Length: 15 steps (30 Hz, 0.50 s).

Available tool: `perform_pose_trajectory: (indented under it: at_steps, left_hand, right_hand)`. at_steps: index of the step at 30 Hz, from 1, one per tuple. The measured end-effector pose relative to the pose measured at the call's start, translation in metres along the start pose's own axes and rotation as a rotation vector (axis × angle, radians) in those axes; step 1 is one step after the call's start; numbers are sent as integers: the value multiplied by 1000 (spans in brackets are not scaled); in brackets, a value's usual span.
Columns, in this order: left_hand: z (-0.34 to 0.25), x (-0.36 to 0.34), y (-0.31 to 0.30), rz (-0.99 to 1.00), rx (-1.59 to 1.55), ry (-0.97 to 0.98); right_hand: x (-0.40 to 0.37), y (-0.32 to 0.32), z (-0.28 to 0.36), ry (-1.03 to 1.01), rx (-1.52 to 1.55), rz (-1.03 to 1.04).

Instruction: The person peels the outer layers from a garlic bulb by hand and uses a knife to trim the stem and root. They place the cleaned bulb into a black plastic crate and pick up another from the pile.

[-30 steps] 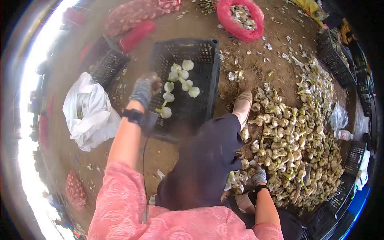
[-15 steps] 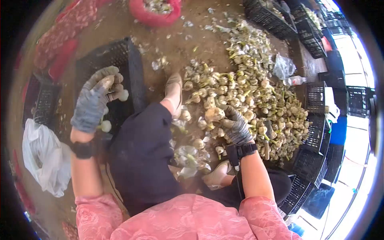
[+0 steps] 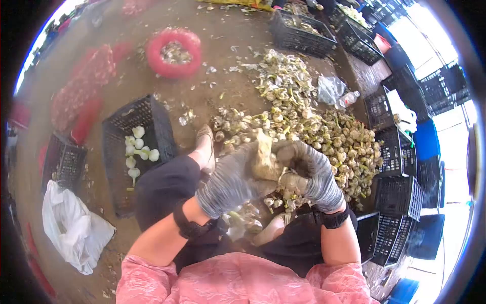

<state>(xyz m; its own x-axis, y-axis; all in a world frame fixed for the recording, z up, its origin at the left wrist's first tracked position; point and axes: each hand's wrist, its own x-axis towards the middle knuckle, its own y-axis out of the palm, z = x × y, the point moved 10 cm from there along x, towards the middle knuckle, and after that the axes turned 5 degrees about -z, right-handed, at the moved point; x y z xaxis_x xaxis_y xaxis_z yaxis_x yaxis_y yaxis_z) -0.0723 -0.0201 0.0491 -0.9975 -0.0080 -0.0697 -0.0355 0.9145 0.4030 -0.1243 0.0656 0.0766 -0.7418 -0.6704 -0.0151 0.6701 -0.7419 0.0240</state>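
Note:
My left hand (image 3: pixel 235 172), in a grey glove, is closed around one side of a garlic bulb (image 3: pixel 267 161) with its stem pointing up. On the bulb's right side my right hand (image 3: pixel 314 169), also gloved, has its fingers curled in; loose roots or skin show at its fingertips. Both hands are in front of my body, above the near edge of a large heap of untrimmed garlic (image 3: pixel 349 152). Several cleaned white bulbs (image 3: pixel 154 155) lie in a black crate (image 3: pixel 114 167) to the left.
A red mesh bag (image 3: pixel 192 60) with peelings stands ahead. White plastic bag (image 3: pixel 76 228) lies at left. Black crates (image 3: pixel 400 197) line the right side, near a plastic bottle (image 3: pixel 349 99). Garlic skins (image 3: pixel 283 76) lie behind the heap.
My left hand has moved from above the black crate to the bulb in front of me, no longer with white bulbs. My right hand is nearer the middle. The view has shifted.

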Motion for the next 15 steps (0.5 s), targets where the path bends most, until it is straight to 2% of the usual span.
perform_pose_trajectory:
  at_steps: [1, 2, 3, 4, 6, 7, 9, 11, 15]
  left_hand:
    - [0, 2, 0, -70, 80, 74]
    - [2, 2, 5, -95, 117, 105]
    - [4, 3, 9, -121, 154, 134]
    - [-6, 1, 14, -157, 529, 261]
    - [-13, -3, 21, -266, 930, 431]
    - [-7, -2, 22, -259, 934, 425]
    - [-3, -4, 19, -286, 927, 476]
    - [0, -4, 15, -317, 937, 500]
    - [16, 3, 9, -207, 480, 285]
  right_hand:
    - [-6, -8, -10, 143, 132, -58]
    - [-8, -16, -5, 72, 37, -149]
    - [-7, -20, -5, 14, -268, -160]
    - [-10, -20, -6, 17, -268, -175]
    - [-17, -22, 11, -123, -379, -317]
    - [-18, -25, 8, -118, -372, -323]
    - [-14, -26, -14, 27, -363, -225]
    - [-14, -29, -18, 28, -361, -222]
    - [-11, -25, -20, 107, -367, -132]
